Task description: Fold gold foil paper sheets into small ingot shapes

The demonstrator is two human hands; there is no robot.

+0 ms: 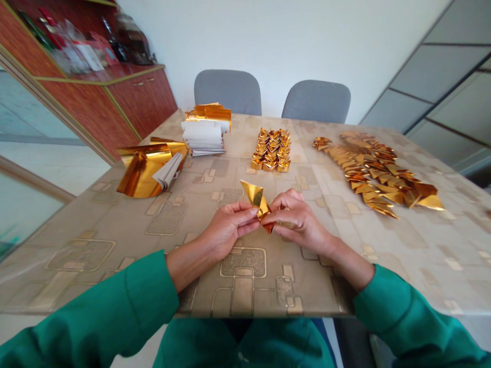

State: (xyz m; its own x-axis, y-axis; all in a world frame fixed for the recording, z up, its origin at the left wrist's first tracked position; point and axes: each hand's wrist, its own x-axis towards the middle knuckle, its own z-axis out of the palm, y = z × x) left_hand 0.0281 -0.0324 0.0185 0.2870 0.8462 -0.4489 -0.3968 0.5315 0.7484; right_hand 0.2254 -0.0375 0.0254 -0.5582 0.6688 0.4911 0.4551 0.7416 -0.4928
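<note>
Between my two hands, above the near middle of the table, is a folded piece of gold foil paper (253, 193) with a pointed end aimed up and away from me. My left hand (232, 225) pinches its left side between thumb and fingers. My right hand (299, 220) closes on its lower right side, the fingertips partly hiding the folds. Just beyond the hands stands a block of folded gold pieces (270, 148) in neat rows. To the right lie long overlapping rows of pointed gold foil pieces (368, 168).
The patterned tablecloth (245, 263) covers the table. Gold foil sheets (143, 171) lie curled at the left, with a stack of white-backed paper (203, 135) behind them. Two grey chairs (228, 91) stand at the far side. A wooden cabinet (134, 97) is at the back left.
</note>
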